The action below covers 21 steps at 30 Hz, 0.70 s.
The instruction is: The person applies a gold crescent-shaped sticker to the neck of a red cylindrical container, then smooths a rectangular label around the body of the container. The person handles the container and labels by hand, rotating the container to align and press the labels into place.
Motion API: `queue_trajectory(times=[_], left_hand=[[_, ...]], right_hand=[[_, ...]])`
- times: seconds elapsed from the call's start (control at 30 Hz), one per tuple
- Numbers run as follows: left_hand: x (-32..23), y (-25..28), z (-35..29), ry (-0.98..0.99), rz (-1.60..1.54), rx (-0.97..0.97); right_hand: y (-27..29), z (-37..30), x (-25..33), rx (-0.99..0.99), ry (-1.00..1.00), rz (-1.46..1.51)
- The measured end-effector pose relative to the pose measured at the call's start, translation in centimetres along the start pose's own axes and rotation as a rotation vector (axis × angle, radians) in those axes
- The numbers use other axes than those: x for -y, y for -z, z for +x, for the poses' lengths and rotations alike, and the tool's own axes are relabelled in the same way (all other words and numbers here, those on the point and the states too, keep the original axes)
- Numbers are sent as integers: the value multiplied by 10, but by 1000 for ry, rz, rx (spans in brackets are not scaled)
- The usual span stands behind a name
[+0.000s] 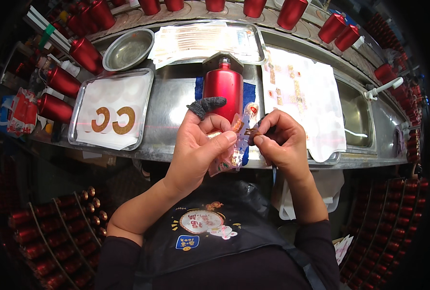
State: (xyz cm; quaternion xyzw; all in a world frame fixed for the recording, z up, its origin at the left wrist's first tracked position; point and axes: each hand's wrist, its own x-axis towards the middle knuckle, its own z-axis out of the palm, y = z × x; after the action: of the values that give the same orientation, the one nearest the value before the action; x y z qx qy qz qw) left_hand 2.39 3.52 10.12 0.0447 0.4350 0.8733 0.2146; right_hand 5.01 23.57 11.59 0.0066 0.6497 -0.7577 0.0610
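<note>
My left hand (198, 145), a dark knitted cover on one fingertip, pinches a clear film sheet (234, 157) with gold and red decals on it. At the sheet's upper right edge, the fingertips of my right hand (285, 142) close on a small brownish-gold piece (251, 131); whether it is still joined to the sheet I cannot tell. Just beyond my hands is a shiny red bottle (223, 89), its dark neck pointing away from me. Blue cloth (246, 92) shows around the bottle, and a grey angular block (207, 63) sits by its neck.
Left, a tray (145, 108) holds white paper with two gold C-shaped pieces (124, 121). Behind are a metal bowl (128, 50) and stacked printed sheets (195, 41). Right, white decal sheets (316, 106) lie beside a sink (357, 108) with a tap (384, 88). Red bottles (292, 13) line the back.
</note>
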Motion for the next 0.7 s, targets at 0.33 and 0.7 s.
queue_trajectory(times=[0.33,0.7], left_hand=[[0,3,-11,-76,232,14],[4,30,-21,-34,365,-205]], right_hand=[[9,6,5,-29,-36,33],[13,64,-18,6,122,-201]])
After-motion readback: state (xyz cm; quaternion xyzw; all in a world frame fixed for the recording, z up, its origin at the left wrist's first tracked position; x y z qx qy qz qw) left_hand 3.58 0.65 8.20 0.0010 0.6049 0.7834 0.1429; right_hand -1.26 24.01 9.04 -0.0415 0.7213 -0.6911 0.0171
